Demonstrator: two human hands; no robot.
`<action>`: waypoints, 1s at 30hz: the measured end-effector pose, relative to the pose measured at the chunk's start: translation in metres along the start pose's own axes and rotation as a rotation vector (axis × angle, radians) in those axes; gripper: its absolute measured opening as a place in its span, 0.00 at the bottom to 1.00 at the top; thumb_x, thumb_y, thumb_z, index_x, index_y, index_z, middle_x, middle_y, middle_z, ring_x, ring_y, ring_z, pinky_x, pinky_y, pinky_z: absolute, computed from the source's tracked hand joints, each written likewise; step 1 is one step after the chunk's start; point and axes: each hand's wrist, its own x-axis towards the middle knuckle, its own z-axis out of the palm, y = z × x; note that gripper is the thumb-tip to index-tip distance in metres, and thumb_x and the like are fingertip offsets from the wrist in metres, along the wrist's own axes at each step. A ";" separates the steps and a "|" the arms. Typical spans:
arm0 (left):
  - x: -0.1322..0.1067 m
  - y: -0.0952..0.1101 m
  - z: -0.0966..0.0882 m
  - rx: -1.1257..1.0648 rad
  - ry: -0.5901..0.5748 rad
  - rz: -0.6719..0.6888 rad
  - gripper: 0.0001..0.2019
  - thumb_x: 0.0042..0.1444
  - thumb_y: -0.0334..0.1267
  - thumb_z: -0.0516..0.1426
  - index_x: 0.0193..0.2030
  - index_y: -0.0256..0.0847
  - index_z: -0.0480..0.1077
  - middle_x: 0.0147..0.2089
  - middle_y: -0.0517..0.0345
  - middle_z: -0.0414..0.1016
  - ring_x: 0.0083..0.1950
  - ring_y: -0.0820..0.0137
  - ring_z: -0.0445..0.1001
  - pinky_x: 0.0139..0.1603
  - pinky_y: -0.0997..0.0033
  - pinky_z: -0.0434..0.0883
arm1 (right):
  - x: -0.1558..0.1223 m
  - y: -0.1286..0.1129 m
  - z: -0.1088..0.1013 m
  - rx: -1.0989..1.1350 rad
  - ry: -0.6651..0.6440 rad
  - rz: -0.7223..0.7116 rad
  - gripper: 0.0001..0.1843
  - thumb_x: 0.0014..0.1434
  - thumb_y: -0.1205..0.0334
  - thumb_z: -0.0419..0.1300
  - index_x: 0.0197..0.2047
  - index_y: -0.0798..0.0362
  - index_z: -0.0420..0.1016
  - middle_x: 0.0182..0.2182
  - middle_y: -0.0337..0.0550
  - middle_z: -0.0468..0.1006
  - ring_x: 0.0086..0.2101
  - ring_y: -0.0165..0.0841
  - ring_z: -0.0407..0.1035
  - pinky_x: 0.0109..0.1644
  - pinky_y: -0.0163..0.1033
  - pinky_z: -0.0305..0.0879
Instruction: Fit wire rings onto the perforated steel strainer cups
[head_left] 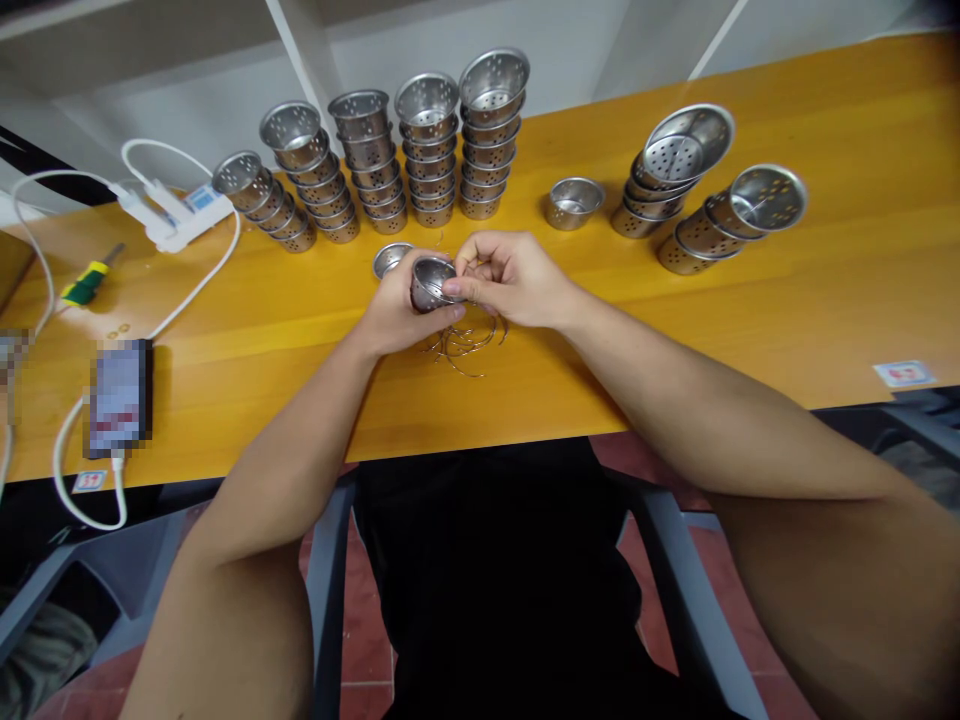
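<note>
Five stacks of perforated metal cups [367, 160] stand at the back left. Nearer, the left hand [396, 308] clamps a small cup [429, 290] between thumb and curled fingers. Loose wires [459, 352] lie on the table [300, 330] below. The right hand [517, 280] curls its fingers inward, thumb at the cup's rim; whether they pinch anything, I cannot tell.

Seven cup stacks [491, 145], three single cups [574, 208], one phone [120, 400], one screwdriver [88, 285], one power strip [182, 224]
</note>
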 end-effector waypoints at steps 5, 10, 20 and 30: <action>0.002 -0.004 0.000 0.010 0.014 -0.035 0.47 0.55 0.82 0.80 0.65 0.48 0.77 0.58 0.51 0.86 0.59 0.54 0.89 0.67 0.47 0.87 | 0.000 0.004 0.001 -0.013 0.010 -0.003 0.40 0.61 0.19 0.88 0.40 0.45 0.77 0.29 0.34 0.72 0.28 0.32 0.61 0.26 0.39 0.57; 0.002 -0.004 -0.001 0.011 0.013 -0.063 0.47 0.54 0.79 0.82 0.65 0.47 0.78 0.59 0.50 0.87 0.60 0.53 0.89 0.67 0.47 0.87 | 0.001 0.008 0.001 0.005 0.006 -0.021 0.40 0.62 0.20 0.88 0.40 0.46 0.78 0.29 0.34 0.73 0.28 0.32 0.63 0.26 0.39 0.57; 0.001 -0.004 0.000 0.000 0.017 -0.034 0.46 0.56 0.79 0.80 0.66 0.48 0.77 0.59 0.50 0.86 0.60 0.53 0.89 0.68 0.46 0.86 | 0.000 0.007 0.001 -0.017 0.010 -0.009 0.40 0.62 0.20 0.87 0.41 0.45 0.78 0.30 0.34 0.72 0.28 0.32 0.61 0.27 0.41 0.58; 0.005 -0.012 0.002 -0.019 0.176 -0.065 0.46 0.58 0.73 0.83 0.72 0.53 0.74 0.63 0.50 0.85 0.61 0.55 0.88 0.66 0.48 0.87 | -0.003 0.019 -0.012 -0.316 0.192 -0.119 0.39 0.69 0.15 0.78 0.56 0.43 0.88 0.48 0.45 0.83 0.32 0.34 0.66 0.35 0.46 0.73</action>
